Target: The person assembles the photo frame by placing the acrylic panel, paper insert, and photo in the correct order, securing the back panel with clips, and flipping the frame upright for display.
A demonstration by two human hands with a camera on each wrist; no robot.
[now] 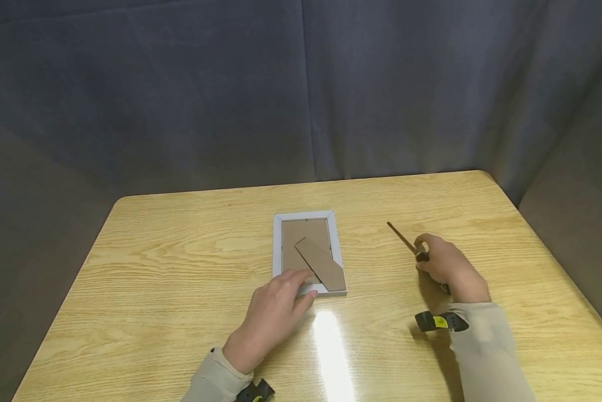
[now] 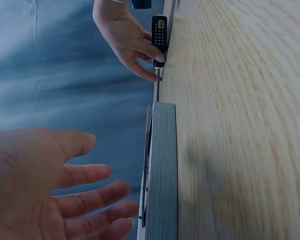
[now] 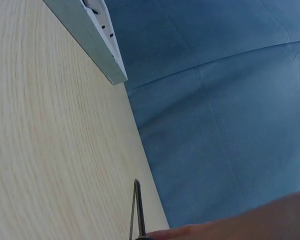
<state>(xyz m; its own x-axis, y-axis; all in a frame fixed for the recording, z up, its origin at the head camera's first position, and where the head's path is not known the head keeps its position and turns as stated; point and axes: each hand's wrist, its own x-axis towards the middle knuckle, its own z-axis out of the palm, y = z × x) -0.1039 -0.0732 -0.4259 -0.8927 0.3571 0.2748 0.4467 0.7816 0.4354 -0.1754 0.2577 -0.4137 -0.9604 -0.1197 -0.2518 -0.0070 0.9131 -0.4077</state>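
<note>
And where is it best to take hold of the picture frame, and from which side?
Probably the left side of the picture frame, coming from the left: it lies flat, back up, and its stand slants over the right side.

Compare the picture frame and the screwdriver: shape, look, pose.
Shape: the picture frame is a flat rectangle; the screwdriver is long and thin.
Look: the frame has a pale border and brown back; the screwdriver, a dark handle.
Pose: the frame lies back up on the table; the right hand holds the screwdriver.
</note>
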